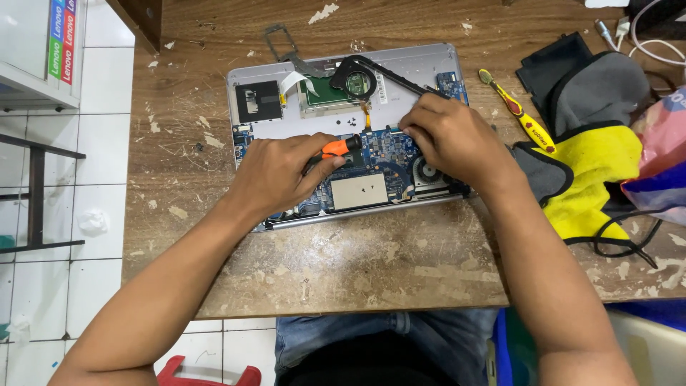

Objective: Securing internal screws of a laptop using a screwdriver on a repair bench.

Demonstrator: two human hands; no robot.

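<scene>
Head view: opened laptop [400,107] on worn table [357,264].
Left hand [275,175]: clenched around orange screwdriver [336,148], tip at 3 o'clock.
Right hand [450,139]: fingertips pressing blue board [379,154].
Risk: tip slipping could gouge board traces.

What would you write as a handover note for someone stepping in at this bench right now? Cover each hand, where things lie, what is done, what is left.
Left hand: grips an orange-and-black screwdriver, tip on the blue board.
Right hand: fingertips pressed on the board's upper edge, holding nothing that shows.
Laptop: lies open on the wooden table, bottom cover off, board, fan and a black frame exposed.
Beside it: yellow toothbrush, yellow-and-grey cloth.
Done: case opened.
Left: board still seated in the case; which screws remain cannot be told.
</scene>
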